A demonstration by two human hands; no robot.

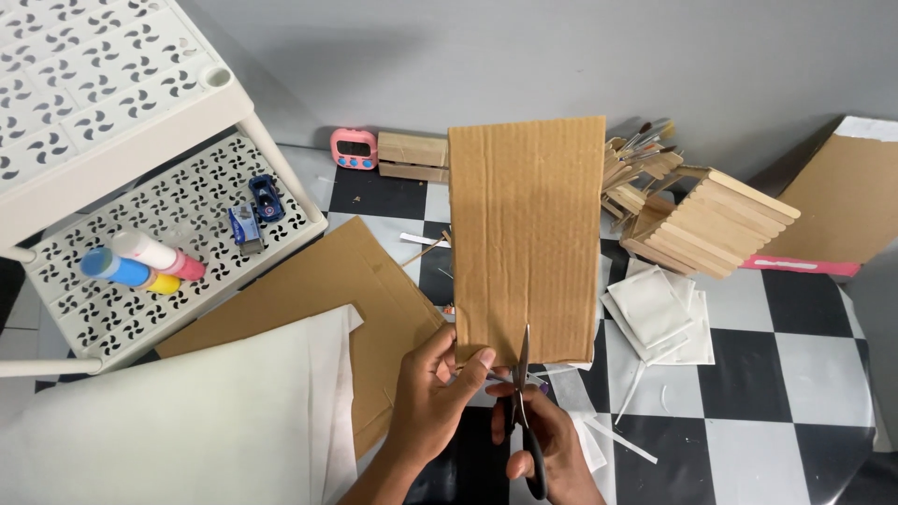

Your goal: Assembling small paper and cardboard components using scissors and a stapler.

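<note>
Cardboard sheet [527, 238] pinched by left hand [432, 397], right hand [547, 444] clamped on scissors [524, 411] cutting its lower edge

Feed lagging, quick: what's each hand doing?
Left hand: closed, gripping the cardboard at its bottom edge.
Right hand: closed on the scissors.

The left hand [432, 397] pinches the lower edge of an upright cardboard sheet [527, 238], while the right hand [547, 449] works black scissors [524, 411] into it above the checkered tabletop [767, 402].
</note>
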